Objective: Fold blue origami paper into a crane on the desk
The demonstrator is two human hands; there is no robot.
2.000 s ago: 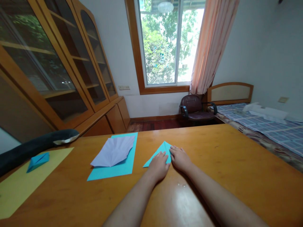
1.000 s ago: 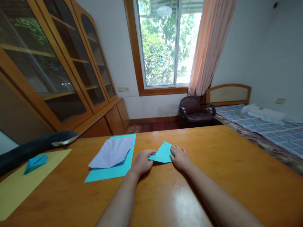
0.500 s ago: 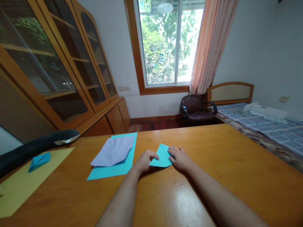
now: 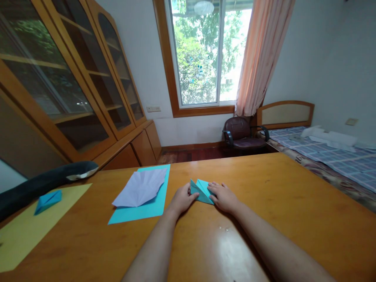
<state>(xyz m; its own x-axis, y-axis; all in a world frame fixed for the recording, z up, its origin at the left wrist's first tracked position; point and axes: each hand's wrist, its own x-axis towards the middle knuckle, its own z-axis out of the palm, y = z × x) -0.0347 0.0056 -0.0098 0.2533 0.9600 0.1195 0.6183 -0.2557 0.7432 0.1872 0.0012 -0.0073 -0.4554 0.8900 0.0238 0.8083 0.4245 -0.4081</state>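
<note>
Fingers of my left hand [image 4: 182,199] pinch the left flap of the small teal folded paper [image 4: 202,190] and hold it raised off the wood; my right hand [image 4: 223,197] lies flat and open, its fingertips [image 4: 212,185] pressing down the paper's right side; the piece sits at the middle of the frame on the wooden table [image 4: 293,211], a narrow pointed shape with a crease running through it, one layer standing up and the rest lying flat.

Left of it, well apart, lies a flat teal sheet [image 4: 147,209] with a pleated white paper [image 4: 141,188] resting on top; further toward the lower left a yellow sheet [image 4: 29,231] carries a little blue folded piece [image 4: 47,200]; a dark padded object [image 4: 38,182] runs along the table's left edge.

To the right of my hands the tabletop is bare wood up to its far edge and right edge; beyond that edge stand an armchair [image 4: 242,135] and a bed [image 4: 337,156] in the right of the frame.

I can read no writing on any paper.
</note>
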